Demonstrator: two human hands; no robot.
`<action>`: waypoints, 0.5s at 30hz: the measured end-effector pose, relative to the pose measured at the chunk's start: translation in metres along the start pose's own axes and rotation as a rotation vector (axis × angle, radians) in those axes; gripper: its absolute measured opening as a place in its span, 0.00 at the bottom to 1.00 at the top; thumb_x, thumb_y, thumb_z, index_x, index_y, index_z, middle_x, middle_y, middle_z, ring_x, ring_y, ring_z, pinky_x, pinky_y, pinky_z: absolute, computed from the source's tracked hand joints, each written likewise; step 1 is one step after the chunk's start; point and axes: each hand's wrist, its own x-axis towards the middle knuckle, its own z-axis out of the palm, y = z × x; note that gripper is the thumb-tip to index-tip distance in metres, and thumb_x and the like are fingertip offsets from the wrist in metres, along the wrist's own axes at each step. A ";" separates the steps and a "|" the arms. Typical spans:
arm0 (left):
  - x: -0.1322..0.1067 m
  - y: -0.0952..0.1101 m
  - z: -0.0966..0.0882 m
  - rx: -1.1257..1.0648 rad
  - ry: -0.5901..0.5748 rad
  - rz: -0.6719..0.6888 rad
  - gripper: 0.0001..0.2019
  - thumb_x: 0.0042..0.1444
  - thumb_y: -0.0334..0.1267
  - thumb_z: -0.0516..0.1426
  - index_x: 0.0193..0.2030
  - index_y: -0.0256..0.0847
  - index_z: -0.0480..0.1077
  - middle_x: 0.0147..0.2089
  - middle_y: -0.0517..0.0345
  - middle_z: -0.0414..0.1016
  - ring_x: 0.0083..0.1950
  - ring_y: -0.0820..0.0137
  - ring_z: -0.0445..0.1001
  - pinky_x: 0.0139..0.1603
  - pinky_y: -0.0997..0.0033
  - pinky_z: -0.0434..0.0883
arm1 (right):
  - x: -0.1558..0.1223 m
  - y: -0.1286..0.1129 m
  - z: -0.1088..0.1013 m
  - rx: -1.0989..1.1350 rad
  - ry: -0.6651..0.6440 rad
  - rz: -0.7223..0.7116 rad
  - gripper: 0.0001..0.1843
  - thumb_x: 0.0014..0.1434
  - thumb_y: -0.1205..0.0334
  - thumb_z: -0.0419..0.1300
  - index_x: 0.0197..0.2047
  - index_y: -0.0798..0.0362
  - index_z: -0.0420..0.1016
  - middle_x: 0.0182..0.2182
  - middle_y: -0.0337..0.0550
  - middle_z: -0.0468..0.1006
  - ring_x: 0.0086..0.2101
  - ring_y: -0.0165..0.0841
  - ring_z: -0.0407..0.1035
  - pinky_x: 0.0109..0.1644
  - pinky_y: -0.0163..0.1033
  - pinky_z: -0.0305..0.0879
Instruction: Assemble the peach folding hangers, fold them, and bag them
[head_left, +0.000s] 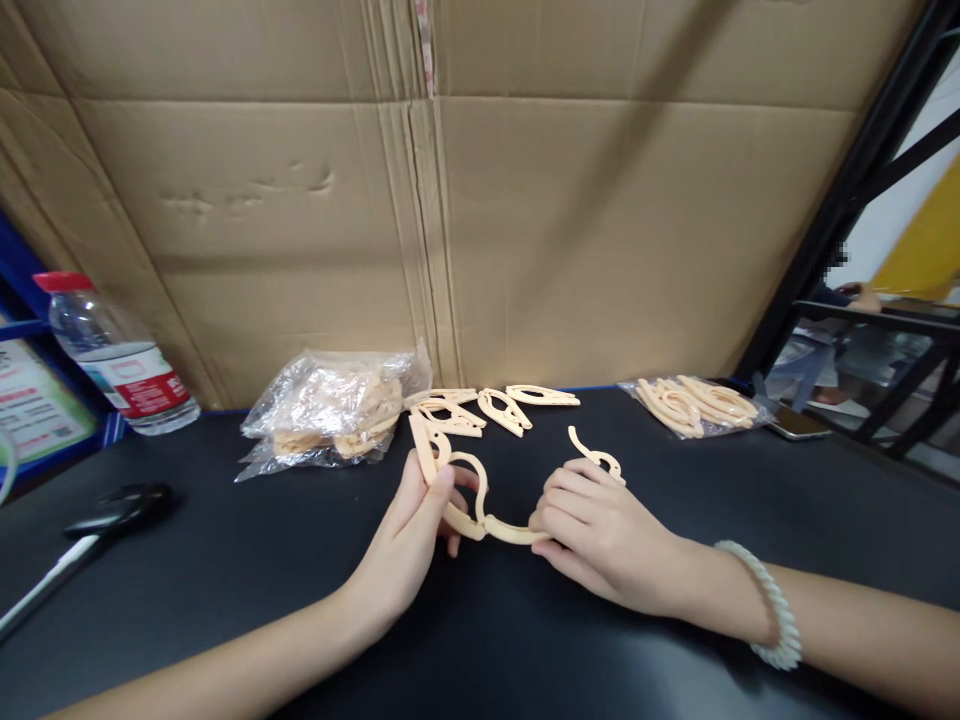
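Note:
My left hand [415, 540] is closed round one arm of a cream plastic folding hanger [469, 497], thumb on top. My right hand [600, 535] pinches the hanger's other arm, and a cream hook piece [596, 457] sticks up behind its fingers. Both hands rest low over the black table [225, 580]. A beaded white bracelet [772, 615] is on my right wrist.
Several loose hanger parts [495, 405] lie behind the hands. A clear bag of parts [334, 412] sits at the left, another bag [697, 405] at the right beside a phone [795, 425]. A water bottle [116, 355] and a black tool [112, 510] lie far left. A cardboard wall [480, 200] closes the back.

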 end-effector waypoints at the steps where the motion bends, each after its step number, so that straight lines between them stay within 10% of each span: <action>1: 0.000 0.000 0.000 -0.035 0.003 0.000 0.18 0.62 0.56 0.52 0.45 0.41 0.61 0.38 0.58 0.72 0.27 0.73 0.69 0.23 0.74 0.70 | 0.000 -0.001 0.001 0.001 -0.001 0.013 0.06 0.65 0.68 0.53 0.37 0.56 0.70 0.32 0.44 0.74 0.36 0.35 0.64 0.45 0.43 0.61; 15: -0.003 0.009 0.002 -0.123 -0.196 -0.050 0.20 0.54 0.55 0.62 0.38 0.38 0.69 0.38 0.55 0.77 0.41 0.65 0.78 0.44 0.67 0.77 | 0.001 -0.006 0.002 -0.102 0.039 0.102 0.07 0.66 0.69 0.49 0.37 0.54 0.65 0.31 0.40 0.73 0.31 0.32 0.63 0.47 0.44 0.51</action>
